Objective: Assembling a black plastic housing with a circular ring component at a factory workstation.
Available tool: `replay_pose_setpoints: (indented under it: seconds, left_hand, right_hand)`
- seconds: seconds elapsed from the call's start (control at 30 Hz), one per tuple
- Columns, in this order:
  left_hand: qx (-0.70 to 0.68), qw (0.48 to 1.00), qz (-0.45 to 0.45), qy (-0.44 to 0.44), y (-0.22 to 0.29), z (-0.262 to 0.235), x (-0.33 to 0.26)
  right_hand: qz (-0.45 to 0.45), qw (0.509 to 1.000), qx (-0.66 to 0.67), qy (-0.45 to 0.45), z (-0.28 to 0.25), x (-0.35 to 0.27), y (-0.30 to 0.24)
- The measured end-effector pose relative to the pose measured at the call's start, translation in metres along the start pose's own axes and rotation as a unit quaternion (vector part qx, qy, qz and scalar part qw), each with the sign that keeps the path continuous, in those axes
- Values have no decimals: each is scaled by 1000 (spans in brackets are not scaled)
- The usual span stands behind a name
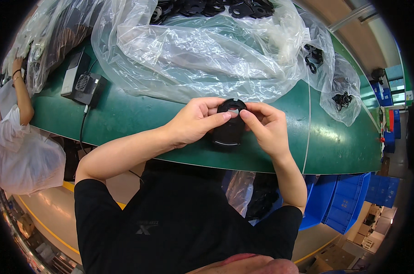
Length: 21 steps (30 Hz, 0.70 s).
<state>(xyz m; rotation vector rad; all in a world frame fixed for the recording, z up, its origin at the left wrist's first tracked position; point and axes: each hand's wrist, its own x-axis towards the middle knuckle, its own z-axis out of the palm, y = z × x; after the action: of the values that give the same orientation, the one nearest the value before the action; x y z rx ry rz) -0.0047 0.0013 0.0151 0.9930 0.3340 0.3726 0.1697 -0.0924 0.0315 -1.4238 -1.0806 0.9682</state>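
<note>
Between my two hands is a black, rounded plastic part (pixel 228 132) with a round opening near its upper end, held above the front of the green table. My left hand (pixel 198 119) grips its left edge, the thumb lying over the face beside the opening. My right hand (pixel 267 125) pinches the right edge, thumb and forefinger near the same opening. Something small and pale shows at the opening between the thumbs; I cannot tell if it is a separate piece. Just beyond my hands spreads a large clear plastic bag (pixel 188 59).
Black plastic parts (pixel 202 8) lie heaped at the bag's far end. Smaller clear bags (pixel 341 98) with black pieces sit right. A grey and black device (pixel 86 84) with a cable stands left. Blue bins (pixel 346 201) are below the table's right edge. A co-worker's arm (pixel 23 93) is far left.
</note>
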Motion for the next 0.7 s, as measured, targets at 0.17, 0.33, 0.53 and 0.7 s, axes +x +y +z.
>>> replay_pose_setpoints:
  seconds: [0.17,0.33,0.53,0.7]
  left_hand:
    - [74,996,-41,2,1,-4,-1]
    - [115,992,-52,21,-4,-1,-7]
    - [84,993,-74,27,-4,2,-5]
    - [96,991,-92,8,-8,7,1]
  right_hand:
    - [41,999,24,-23,-2,0,-5]
    - [68,995,6,-69,-24,1,2]
    - [-91,917,-144,359,-199,19,19]
    - [64,704,-538,459,-358,31,62]
